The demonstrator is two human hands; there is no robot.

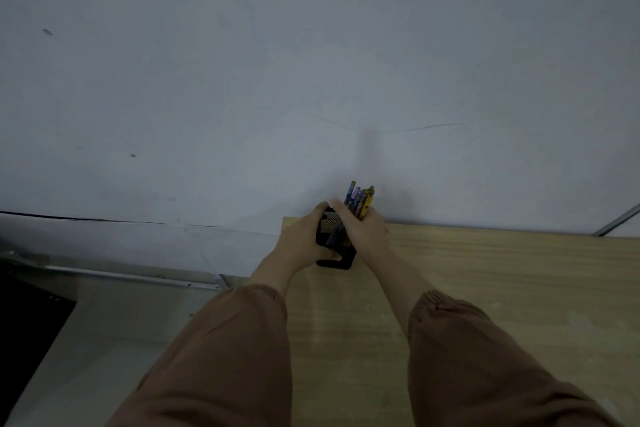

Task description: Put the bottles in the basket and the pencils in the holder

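L hand (304,239) wrapped round holder (337,261) on its left side, thumb across the front, fingers curled behind. R hand (363,229) gripping bunch of pencils (358,199) from the right, fingers curled round them just above holder rim. Pencils near upright, slight tilt, lower ends look to be inside holder, tops sticking up past R hand. Holder: black mesh, standing on table (485,288) at far-left corner, close to wall (311,62). Brown sleeves (235,357) on both arms at btm of view. Grey floor (114,322) left of table.
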